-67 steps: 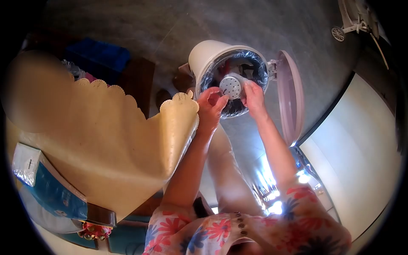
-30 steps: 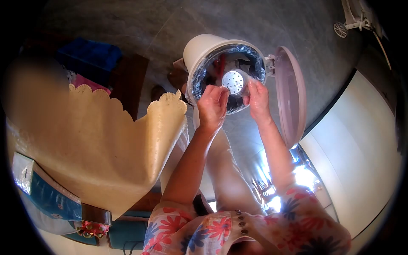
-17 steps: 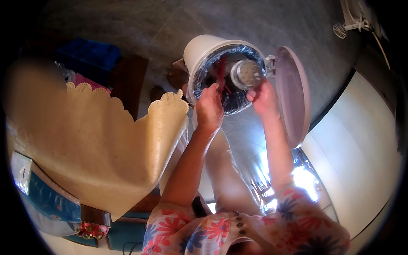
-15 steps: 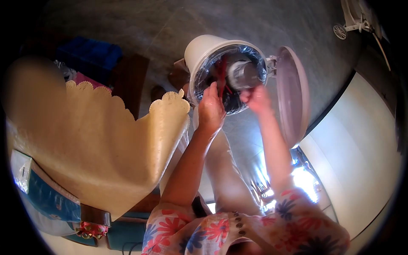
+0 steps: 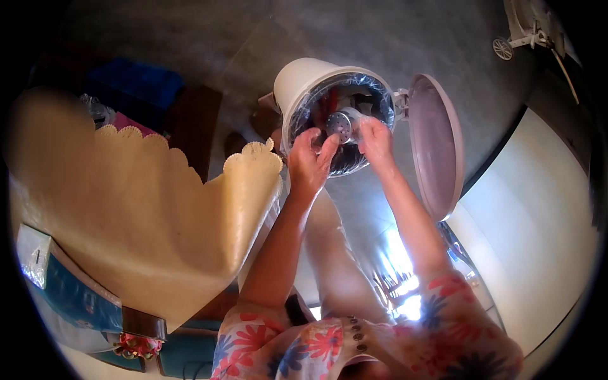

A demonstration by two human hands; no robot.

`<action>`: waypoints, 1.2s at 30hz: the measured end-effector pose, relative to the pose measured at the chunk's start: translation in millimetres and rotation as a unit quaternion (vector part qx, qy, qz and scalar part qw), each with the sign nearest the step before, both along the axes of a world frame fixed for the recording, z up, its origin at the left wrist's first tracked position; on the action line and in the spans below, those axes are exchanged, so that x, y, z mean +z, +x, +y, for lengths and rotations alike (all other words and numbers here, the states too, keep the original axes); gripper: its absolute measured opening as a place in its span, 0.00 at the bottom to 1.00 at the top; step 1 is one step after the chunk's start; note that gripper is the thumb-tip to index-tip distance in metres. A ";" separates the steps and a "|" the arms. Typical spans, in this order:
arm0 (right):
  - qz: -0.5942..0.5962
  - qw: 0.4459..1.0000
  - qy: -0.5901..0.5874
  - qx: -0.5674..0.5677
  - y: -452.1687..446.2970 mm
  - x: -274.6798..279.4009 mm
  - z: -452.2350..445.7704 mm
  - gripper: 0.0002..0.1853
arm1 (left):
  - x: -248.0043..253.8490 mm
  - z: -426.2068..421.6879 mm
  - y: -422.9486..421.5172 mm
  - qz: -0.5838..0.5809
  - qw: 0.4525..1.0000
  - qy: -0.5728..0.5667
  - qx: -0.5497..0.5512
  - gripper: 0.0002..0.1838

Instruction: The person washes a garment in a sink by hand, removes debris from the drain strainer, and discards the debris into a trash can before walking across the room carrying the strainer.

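Observation:
A shaker with a perforated silver top (image 5: 339, 126) is over the mouth of a white pedal bin (image 5: 301, 77). My right hand (image 5: 377, 140) is closed around the shaker's pale body, its holed top facing left and towards me. Just left of that top, my left hand (image 5: 308, 166) is open, thumb and fingers apart; whether it touches the shaker is hard to tell. A clear plastic liner (image 5: 378, 87) covers the bin's inner wall. Red and dark items lie inside, partly hidden by my hands. The bin's hinged lid (image 5: 434, 149) stands open on the right.
To the left is a table with a beige scallop-edged tablecloth (image 5: 158, 221). A tissue box (image 5: 79, 278) lies near its lower edge. Behind the table is a blue item (image 5: 133, 82). A small wheeled object (image 5: 532, 39) stands on the floor at upper right.
The shaker was blurred and farther into the bin; it is now nearer to me, with its holed top in view. My left hand has opened and moved slightly left and down.

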State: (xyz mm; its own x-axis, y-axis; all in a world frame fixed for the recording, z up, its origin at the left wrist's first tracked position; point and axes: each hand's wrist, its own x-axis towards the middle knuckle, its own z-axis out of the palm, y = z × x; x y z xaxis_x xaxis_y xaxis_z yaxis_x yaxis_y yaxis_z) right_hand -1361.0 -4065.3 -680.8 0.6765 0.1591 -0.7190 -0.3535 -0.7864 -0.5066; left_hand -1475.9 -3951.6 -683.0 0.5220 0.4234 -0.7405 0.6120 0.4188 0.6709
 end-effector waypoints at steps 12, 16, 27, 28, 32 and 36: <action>-0.081 0.986 0.116 0.090 12.4 67.9 18.8 0.11 | 3.4 20.2 5.4 -0.135 0.778 -0.542 0.289 0.25; -0.135 0.927 0.091 0.337 11.6 74.1 25.7 0.22 | -2.3 18.1 2.9 -0.148 0.761 -0.572 0.269 0.27; -0.012 0.819 -0.147 0.554 -2.7 90.6 47.9 0.26 | -17.7 12.7 -8.8 -0.154 0.766 -0.543 0.308 0.22; 0.056 0.818 -0.168 0.548 -4.6 99.6 58.1 0.25 | -17.2 9.3 -4.5 -0.132 0.784 -0.504 0.337 0.22; 0.178 0.899 -0.013 0.400 -20.5 89.3 44.6 0.24 | -9.6 14.3 -3.6 -0.159 0.804 -0.458 0.344 0.24; 0.297 0.934 0.101 0.170 -26.2 89.4 46.1 0.24 | -13.9 11.9 -5.2 -0.195 0.825 -0.402 0.347 0.15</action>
State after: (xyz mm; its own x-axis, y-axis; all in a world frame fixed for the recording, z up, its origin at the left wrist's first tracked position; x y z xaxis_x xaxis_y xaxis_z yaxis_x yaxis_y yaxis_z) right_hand -1387.2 -4019.1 -591.3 0.0539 0.4652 -0.8836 -0.3666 -0.8138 -0.4509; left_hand -1481.1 -3939.7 -696.9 0.6256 0.1735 -0.7606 -0.1583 0.9829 0.0940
